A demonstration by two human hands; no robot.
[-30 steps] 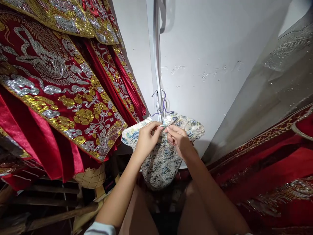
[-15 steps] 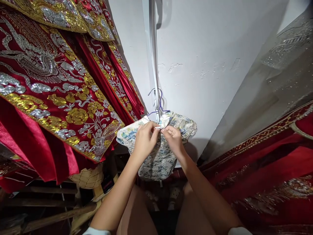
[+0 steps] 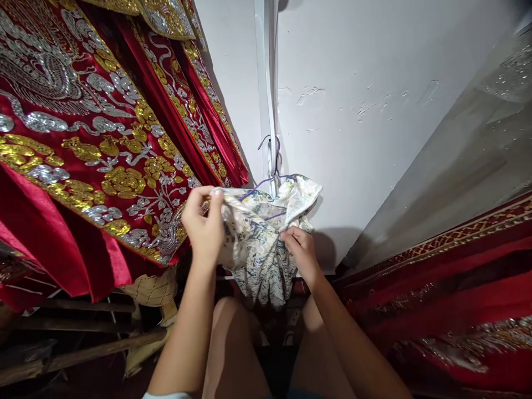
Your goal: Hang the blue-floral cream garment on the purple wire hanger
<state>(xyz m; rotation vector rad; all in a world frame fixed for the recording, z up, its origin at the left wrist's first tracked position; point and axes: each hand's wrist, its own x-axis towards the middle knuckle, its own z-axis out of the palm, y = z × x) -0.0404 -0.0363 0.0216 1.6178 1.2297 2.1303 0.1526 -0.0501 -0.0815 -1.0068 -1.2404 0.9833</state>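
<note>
A white blouse (image 3: pixel 257 244) with a blue and yellow floral print hangs on a purple hanger (image 3: pixel 260 185), which is hooked on a white strip against the wall. My left hand (image 3: pixel 203 221) is closed on the blouse at its left shoulder, thumb and fingers pinching the cloth. At the middle of the front, my right hand (image 3: pixel 300 246) pinches the blouse near the neckline. The neck opening gapes, so part of the hanger bar shows inside it. The lower part of the blouse falls in gathered folds.
Red embroidered garments (image 3: pixel 124 149) with gold and silver motifs hang close on the left. More red beaded cloth (image 3: pixel 457 288) is on the right. A white wall (image 3: pixel 353 111) stands behind the hanger. Wooden bars (image 3: pixel 103 349) and a woven basket-like object (image 3: pixel 152 289) are low on the left.
My hands were together at the collar and are now apart. The left hand has moved left to the shoulder, pulling the cloth, and the neck opening has widened. The view has shifted slightly.
</note>
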